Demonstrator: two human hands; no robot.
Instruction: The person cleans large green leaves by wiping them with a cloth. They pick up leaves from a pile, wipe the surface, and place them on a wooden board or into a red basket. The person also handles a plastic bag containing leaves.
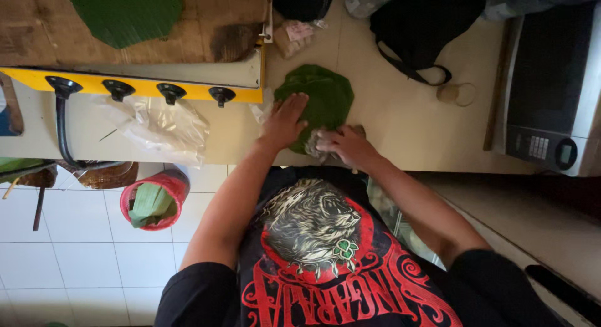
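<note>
A round green leaf (pixel 325 92) lies flat on the pale counter (pixel 388 127). My left hand (pixel 285 122) presses flat on the leaf's left part, fingers spread. My right hand (pixel 344 145) is closed on a crumpled grey cloth (pixel 313 142) at the leaf's near edge. A brown object pokes out just beyond the right hand; I cannot tell what it is.
A yellow stove (pixel 144 86) with black knobs stands left, a board and another green leaf (pixel 125 14) on top. A clear plastic bag (pixel 163 127) lies beside it. A microwave (pixel 551 89) is right, a black bag (pixel 426 26) behind. A red bucket (pixel 156 199) with leaf scraps sits on the tiled floor.
</note>
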